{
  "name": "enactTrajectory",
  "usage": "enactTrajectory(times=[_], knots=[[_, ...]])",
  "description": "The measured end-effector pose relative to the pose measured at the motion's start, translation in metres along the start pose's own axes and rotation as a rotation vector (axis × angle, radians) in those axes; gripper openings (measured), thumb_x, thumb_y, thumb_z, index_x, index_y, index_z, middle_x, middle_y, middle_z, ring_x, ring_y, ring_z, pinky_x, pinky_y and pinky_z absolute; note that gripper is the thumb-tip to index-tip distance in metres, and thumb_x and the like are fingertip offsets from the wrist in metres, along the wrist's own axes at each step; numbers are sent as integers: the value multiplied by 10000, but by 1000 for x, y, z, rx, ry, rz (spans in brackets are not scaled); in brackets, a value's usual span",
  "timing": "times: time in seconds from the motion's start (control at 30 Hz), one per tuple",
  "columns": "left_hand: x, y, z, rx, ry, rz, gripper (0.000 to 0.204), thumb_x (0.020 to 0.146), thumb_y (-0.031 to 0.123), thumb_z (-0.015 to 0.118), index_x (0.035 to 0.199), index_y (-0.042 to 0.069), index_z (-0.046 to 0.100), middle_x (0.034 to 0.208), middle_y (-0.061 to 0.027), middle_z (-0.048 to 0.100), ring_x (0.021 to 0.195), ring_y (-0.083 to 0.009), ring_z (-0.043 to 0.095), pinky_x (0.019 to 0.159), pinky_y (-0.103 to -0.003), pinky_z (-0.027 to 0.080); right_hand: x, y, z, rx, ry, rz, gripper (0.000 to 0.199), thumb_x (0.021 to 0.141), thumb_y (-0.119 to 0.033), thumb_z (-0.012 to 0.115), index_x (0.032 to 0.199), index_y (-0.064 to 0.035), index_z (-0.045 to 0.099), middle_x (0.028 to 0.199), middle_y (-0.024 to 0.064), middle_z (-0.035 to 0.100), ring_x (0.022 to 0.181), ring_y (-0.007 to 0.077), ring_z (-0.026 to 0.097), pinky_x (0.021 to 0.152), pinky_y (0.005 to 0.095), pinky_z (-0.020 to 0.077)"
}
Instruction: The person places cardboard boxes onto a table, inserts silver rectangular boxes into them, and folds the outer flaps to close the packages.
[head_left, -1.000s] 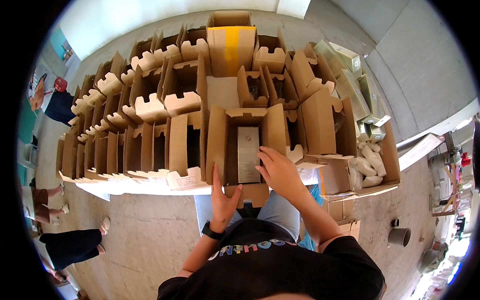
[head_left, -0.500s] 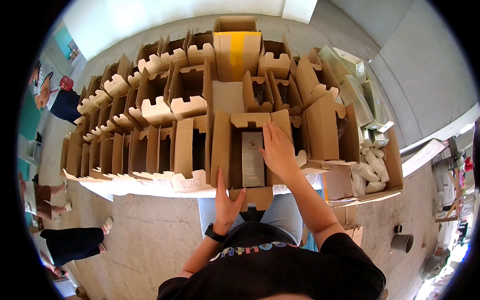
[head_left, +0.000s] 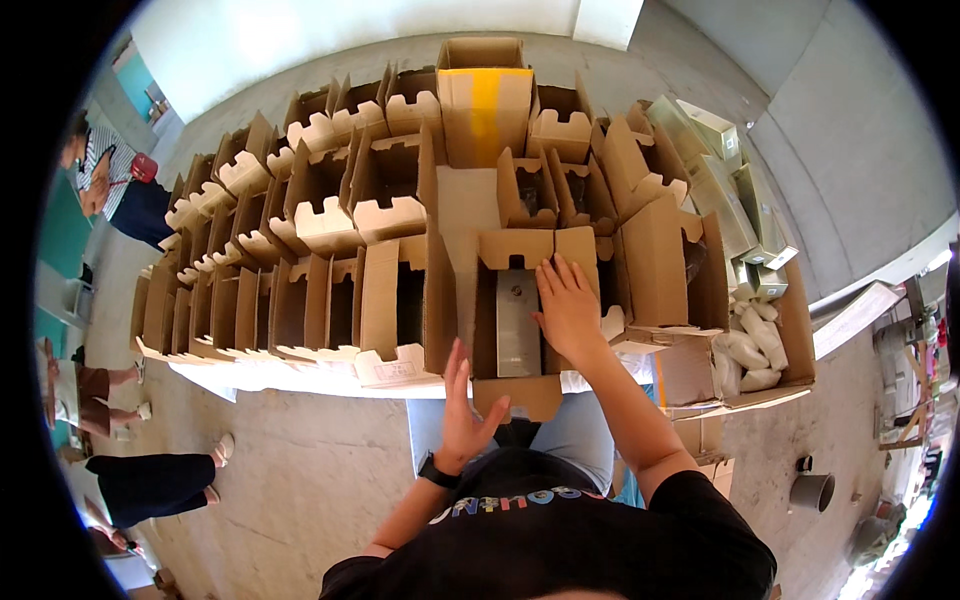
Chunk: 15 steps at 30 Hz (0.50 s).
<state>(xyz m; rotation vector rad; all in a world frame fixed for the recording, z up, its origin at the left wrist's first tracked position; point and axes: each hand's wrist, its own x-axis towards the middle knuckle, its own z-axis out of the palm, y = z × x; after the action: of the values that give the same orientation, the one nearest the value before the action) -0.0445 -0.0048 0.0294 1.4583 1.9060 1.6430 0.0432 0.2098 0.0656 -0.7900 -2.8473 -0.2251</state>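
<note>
Brown cardboard carton (head_left: 527, 394) stands open | silver-grey rectangular box (head_left: 518, 330) lies inside it | right hand (head_left: 572, 312) rests flat against carton's right flap (head_left: 577, 241) | left hand (head_left: 468, 418), unclenched, just beside carton's near-left corner | hands apart

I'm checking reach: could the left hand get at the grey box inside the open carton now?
Probably yes: the left hand is beside the near end of the open carton, and most of the grey box shows uncovered.
</note>
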Motion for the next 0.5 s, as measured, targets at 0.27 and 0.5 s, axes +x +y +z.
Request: enactTrajectory(times=[0.27,0.5], knots=[[5,-1,-21,-235,-211,64,918,878,378,626,1497,-14,73,1487,-277,299,1397,-383,288,1146,-430,177,0,1,1,30,13,10,678,792,-275,702,1349,21,453,1409,134,467,1374,283,343,1152,421,226],[1,-10,-16,-16,-212,-14,900,850,298,678,1490,-9,124,1406,-235,445,1348,-383,366,1124,-437,232,0,0,-1,108,42,-4,657,782,-251,710,1327,23,467,1394,138,479,1365,281,354,1151,416,231]])
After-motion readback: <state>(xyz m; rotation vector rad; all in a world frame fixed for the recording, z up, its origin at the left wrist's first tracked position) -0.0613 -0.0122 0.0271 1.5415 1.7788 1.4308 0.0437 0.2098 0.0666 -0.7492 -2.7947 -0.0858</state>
